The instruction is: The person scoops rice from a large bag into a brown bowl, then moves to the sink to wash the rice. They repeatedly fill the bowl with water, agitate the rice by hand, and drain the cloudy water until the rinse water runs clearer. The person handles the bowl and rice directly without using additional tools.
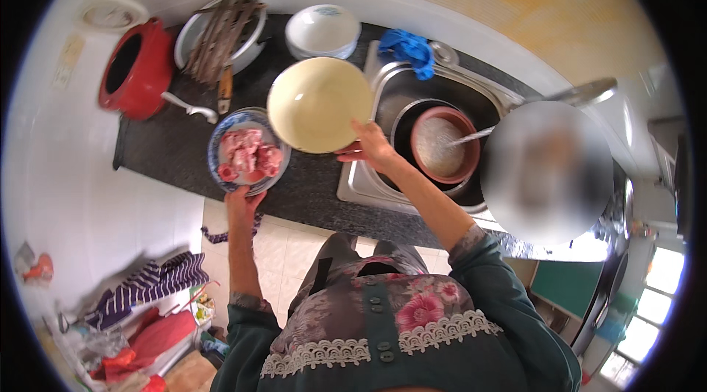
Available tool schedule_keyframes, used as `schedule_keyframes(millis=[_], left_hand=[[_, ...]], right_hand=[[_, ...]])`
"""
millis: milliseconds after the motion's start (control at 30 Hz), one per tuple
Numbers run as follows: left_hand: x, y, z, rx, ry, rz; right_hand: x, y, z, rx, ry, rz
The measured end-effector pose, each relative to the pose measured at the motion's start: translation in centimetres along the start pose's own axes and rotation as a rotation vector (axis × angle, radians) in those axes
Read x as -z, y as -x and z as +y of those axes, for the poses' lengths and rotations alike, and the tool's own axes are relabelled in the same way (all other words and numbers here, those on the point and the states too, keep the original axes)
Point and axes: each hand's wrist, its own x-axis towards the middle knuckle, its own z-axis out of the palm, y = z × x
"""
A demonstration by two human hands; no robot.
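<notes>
My left hand [243,201] grips the near rim of a blue-and-white plate [216,163] that carries pieces of raw meat on the bone [248,153]. With my right hand [369,146] I hold a pale yellow bowl [320,105] by its lower right rim, thumb on the inside wall. The bowl looks empty and is just right of the plate, close to it. In the sink [381,80], water runs from a tap into a reddish-brown pot [474,157], which stands inside a larger dark basin; the water in it is cloudy.
Stacked white bowls [323,30] stand behind the yellow bowl. A red pot [146,80] lies tilted at the left, beside a white basin [259,52] with long brown strips across it, an orange-handled tool [225,89] and a white-handled utensil [193,109]. A blue cloth or bag [407,49] lies on the sink's back edge.
</notes>
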Motion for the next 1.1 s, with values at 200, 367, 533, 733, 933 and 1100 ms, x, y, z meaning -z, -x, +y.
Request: schedule_keyframes(millis=[200, 367, 533, 733, 933, 1100], left_hand=[[-0.6, -1.2, 0.4, -0.07, 0.001, -0.064], [-1.2, 6.0, -4.0, -0.047, 0.048, 0.005], [-14.9, 12.3, -7.7, 0.262, -0.522, -0.464], [-26.7, 8.5, -16.3, 0.266, -0.587, -0.542], [-30.6, 5.3, -19.4, 0.277, -1.099, -0.407], [-33.1, 5.1, -18.5, 0.105, -1.474, -0.506]], right_hand=[[2.2, 3.5, 0.3, 0.115, 0.174, -0.071], [12.8, 11.4, 0.1, 0.205, 0.391, -0.032], [32.4, 17.7, -3.1, 0.555, 0.452, 0.569], [45.2, 20.7, -8.3, 0.48, 1.208, 0.793], [46.4, 19.7, -11.1, 0.567, 1.24, 0.78], [36.6, 17.8, -10.7, 0.28, 1.3, 0.824]])
